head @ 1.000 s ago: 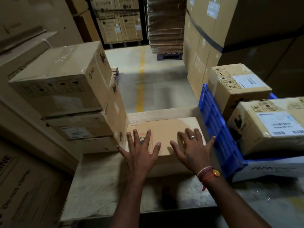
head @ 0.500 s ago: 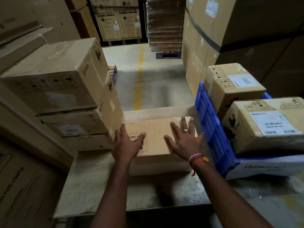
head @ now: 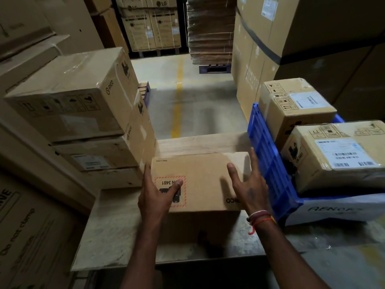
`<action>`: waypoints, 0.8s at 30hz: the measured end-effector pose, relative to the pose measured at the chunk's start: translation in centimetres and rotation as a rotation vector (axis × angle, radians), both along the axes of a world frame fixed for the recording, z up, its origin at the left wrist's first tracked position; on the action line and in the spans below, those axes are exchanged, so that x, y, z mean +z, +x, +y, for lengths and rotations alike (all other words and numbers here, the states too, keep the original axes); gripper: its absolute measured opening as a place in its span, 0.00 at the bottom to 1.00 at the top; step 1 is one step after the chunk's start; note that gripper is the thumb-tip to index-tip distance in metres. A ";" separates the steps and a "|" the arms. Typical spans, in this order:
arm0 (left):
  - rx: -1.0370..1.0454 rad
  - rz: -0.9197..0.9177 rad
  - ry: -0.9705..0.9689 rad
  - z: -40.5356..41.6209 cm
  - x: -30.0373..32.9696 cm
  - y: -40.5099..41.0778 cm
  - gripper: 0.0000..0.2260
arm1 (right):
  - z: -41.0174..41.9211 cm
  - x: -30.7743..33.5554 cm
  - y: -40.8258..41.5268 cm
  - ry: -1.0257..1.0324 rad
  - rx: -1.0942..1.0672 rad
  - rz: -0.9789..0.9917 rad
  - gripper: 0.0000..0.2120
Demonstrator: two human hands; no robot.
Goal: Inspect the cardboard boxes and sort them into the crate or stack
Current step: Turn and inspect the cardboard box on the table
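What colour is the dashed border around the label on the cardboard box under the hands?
Red dashed border, on the brown cardboard box; head view.

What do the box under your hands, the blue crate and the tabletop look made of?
Box: plain brown cardboard, matte, printed label, creased edges. Blue crate: likely moulded plastic, with ribbed slotted walls and a slight sheen. Tabletop: pale and scuffed, grain-like streaks suggest wood or laminate; I cannot say which.

Brown cardboard box (head: 200,180) flat btwn stack (head: 83,113), crate (head: 268,163)
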State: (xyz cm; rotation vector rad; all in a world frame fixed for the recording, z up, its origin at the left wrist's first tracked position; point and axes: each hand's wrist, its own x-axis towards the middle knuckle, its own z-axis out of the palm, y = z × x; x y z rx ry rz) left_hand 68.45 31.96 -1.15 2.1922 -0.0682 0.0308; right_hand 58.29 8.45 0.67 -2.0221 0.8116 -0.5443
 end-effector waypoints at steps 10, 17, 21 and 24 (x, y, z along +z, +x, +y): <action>-0.011 0.022 -0.303 0.4 -3.5 -3.4 0.42 | 0.4 -5.9 -3.5 -0.008 0.030 -0.212 0.33; 0.207 0.135 -0.222 0.7 -5.2 -4.2 0.20 | 1.2 -9.5 -5.5 0.004 -0.038 -0.185 0.23; 0.174 0.168 -0.239 1.3 -6.7 -4.6 0.19 | 0.4 -10.4 -6.1 0.007 0.012 -0.081 0.14; 0.176 0.171 -0.228 0.8 -6.7 -4.0 0.20 | -0.7 -9.7 -5.6 0.030 0.013 0.012 0.13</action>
